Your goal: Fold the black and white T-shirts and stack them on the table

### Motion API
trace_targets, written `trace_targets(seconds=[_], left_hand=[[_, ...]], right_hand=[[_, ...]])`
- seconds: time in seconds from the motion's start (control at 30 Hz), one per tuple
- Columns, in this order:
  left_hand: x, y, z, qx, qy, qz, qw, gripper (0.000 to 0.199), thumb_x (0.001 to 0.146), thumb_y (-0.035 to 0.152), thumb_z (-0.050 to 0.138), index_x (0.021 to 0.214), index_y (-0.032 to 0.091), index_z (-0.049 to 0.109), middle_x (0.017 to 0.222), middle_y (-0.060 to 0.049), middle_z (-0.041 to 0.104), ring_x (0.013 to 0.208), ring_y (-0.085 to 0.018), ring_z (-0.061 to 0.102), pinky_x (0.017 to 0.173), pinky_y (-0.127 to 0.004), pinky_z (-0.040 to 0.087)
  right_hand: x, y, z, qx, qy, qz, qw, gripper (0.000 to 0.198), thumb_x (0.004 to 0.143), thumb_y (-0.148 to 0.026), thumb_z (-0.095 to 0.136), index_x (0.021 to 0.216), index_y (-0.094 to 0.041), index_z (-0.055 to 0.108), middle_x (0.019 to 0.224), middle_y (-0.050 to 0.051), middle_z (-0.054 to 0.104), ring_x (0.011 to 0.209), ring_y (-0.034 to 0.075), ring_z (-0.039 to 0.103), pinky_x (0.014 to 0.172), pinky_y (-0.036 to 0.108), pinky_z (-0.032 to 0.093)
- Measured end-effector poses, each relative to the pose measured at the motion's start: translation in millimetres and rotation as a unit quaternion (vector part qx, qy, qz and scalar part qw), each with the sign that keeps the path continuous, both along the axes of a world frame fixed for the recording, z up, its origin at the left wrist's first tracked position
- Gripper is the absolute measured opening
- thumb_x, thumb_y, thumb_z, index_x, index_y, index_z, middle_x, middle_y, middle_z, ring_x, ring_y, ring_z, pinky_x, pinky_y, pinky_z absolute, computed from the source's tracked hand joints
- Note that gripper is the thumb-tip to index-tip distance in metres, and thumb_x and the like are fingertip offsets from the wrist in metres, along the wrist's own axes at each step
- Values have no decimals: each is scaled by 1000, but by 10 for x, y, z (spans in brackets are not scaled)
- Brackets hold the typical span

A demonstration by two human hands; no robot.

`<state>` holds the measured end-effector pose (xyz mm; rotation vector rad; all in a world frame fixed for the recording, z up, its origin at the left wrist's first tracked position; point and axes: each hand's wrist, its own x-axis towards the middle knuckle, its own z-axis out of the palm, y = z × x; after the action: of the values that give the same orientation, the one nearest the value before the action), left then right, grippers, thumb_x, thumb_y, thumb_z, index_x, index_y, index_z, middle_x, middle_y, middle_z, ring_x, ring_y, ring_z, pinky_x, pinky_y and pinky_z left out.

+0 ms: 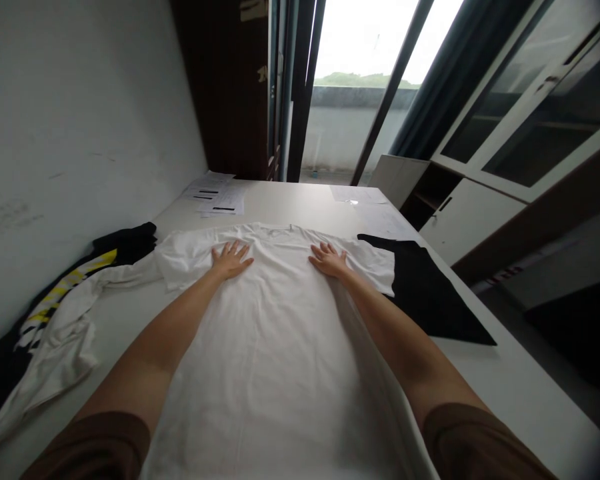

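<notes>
Stretching away toward a tall glazed balcony door, a smooth white rectangular table (510, 387), carrying a soft white cotton T-shirt (275, 347) lying flat along its middle, collar at the far end. Pressing down on the shoulders, left hand (230, 260) and right hand (329, 260), both flat with fingers spreading. Lying alongside: a flat black cloth (430, 293) at right, crumpled white and black-and-yellow garments (55, 327) at left, printed paper sheets (217, 197) beyond.

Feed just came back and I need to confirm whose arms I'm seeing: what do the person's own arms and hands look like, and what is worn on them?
Both arms are bare from the upper arm down, each topped by a short dark brown sleeve. The left hand and right hand are bare: no gloves, watch, rings or bracelets show. No markings are visible on the sleeves.
</notes>
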<state>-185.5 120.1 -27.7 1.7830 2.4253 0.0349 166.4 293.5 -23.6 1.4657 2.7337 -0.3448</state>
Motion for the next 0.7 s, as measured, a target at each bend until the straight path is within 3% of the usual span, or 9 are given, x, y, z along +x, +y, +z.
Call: trace_targets(seconds=[0.47, 0.6, 0.7], left_hand=[[-254, 728, -88, 33, 3, 15, 999, 77, 96, 76, 22, 162, 37, 25, 172, -7, 12, 155, -42, 7, 113, -77, 3], [-262, 722, -58, 32, 5, 8, 999, 76, 98, 73, 23, 163, 34, 26, 171, -8, 16, 155, -40, 10, 115, -74, 6], [-401, 546, 13, 61, 27, 10, 998, 71, 100, 65, 27, 159, 26, 38, 168, -11, 26, 155, -35, 15, 120, -62, 10]], right_hand=[[-258, 806, -52, 16, -11, -12, 1000, 70, 101, -68, 26, 162, -34, 25, 172, 7, 9, 156, 36, 7, 115, 77, 6], [-265, 852, -27, 28, -10, -5, 1000, 69, 102, -65, 26, 162, -31, 28, 171, 8, 12, 155, 37, 11, 115, 76, 9], [-200, 790, 6, 47, 7, 9, 999, 63, 104, -58, 29, 159, -29, 33, 170, 8, 18, 155, 34, 14, 117, 72, 13]])
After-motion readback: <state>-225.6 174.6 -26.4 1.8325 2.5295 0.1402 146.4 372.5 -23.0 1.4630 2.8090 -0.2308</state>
